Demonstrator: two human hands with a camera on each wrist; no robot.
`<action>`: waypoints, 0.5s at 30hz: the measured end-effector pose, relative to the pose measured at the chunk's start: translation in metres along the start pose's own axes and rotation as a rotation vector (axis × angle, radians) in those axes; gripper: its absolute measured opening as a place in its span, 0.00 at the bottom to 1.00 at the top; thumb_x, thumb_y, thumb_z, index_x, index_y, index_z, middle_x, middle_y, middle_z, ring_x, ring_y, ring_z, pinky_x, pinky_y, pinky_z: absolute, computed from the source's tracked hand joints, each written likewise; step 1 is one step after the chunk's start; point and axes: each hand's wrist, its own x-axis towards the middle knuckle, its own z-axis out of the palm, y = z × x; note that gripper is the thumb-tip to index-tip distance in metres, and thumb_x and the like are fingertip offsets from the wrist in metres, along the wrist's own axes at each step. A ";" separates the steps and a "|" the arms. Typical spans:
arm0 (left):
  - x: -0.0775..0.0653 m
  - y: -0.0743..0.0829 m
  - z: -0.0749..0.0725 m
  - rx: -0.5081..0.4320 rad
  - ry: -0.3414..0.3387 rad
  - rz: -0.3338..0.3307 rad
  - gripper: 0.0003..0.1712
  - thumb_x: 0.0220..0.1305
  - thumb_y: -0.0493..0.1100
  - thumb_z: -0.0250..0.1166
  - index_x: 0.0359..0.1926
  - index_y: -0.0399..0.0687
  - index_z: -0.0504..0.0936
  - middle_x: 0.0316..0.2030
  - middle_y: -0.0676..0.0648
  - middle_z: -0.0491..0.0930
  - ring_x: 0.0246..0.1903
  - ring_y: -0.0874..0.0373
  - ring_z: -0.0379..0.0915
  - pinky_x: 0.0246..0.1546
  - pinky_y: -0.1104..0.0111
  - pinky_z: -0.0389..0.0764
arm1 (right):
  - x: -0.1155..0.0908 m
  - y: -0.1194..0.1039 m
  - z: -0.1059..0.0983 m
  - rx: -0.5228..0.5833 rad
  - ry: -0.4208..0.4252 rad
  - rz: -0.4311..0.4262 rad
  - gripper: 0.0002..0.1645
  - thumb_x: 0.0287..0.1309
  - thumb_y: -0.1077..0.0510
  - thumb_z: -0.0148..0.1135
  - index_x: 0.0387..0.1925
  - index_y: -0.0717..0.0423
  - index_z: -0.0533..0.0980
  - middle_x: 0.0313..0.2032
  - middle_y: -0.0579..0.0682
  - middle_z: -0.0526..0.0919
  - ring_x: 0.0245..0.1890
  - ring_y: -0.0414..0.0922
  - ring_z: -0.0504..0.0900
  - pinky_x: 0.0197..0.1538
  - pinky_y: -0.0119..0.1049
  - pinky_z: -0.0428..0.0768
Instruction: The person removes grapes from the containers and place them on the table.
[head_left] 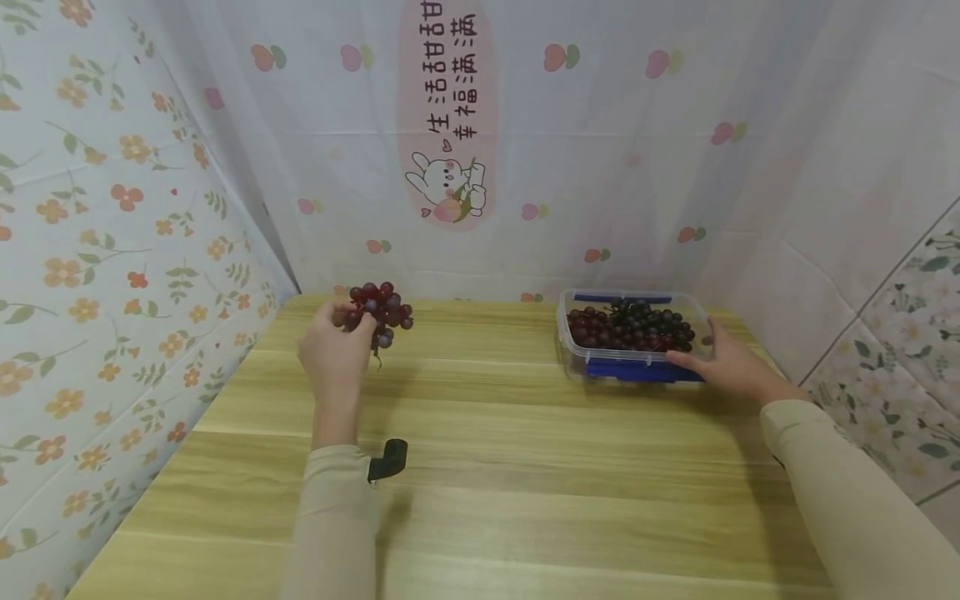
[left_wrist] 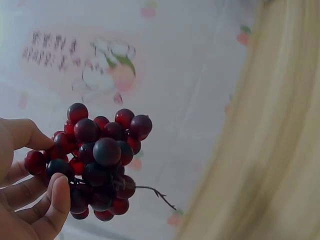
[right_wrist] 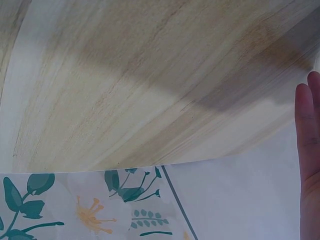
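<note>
In the head view, the left hand [head_left: 336, 337] pinches a cluster of smooth, round, dark-red grapes [head_left: 386, 312] over the wood-grained table [head_left: 480, 467]'s far left; the right hand [head_left: 731, 362] touches the right end of a clear rectangular box [head_left: 576, 365] of loose-looking red and black fruit [head_left: 637, 325]. The left wrist view shows a thin, wiry stem [left_wrist: 157, 192]; the right wrist view, straight, uncurled fingers [right_wrist: 306, 120].

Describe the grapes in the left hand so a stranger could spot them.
Find the wooden table and look to its far left. There the left hand holds the dark red grapes. Unlike the red and black grapes inside the clear box, these are held outside it.
</note>
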 end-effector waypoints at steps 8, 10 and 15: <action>0.005 -0.035 -0.021 0.074 0.009 -0.077 0.15 0.66 0.42 0.66 0.49 0.37 0.85 0.42 0.34 0.90 0.41 0.39 0.86 0.40 0.59 0.80 | 0.001 0.000 0.001 -0.006 0.001 0.003 0.76 0.70 0.20 0.50 0.81 0.69 0.21 0.75 0.84 0.54 0.70 0.83 0.62 0.66 0.79 0.67; 0.007 -0.044 -0.027 0.100 0.004 -0.108 0.15 0.67 0.43 0.65 0.50 0.38 0.85 0.43 0.35 0.90 0.41 0.41 0.86 0.36 0.64 0.78 | 0.001 0.000 0.001 -0.012 0.004 0.003 0.76 0.70 0.20 0.50 0.81 0.70 0.22 0.75 0.85 0.54 0.70 0.83 0.62 0.67 0.79 0.66; 0.013 -0.064 -0.036 0.105 -0.019 -0.215 0.17 0.67 0.46 0.64 0.51 0.40 0.84 0.45 0.38 0.88 0.43 0.45 0.84 0.30 0.72 0.77 | 0.000 0.000 0.001 -0.014 0.010 0.006 0.77 0.70 0.19 0.50 0.81 0.70 0.22 0.75 0.85 0.54 0.71 0.83 0.60 0.68 0.80 0.64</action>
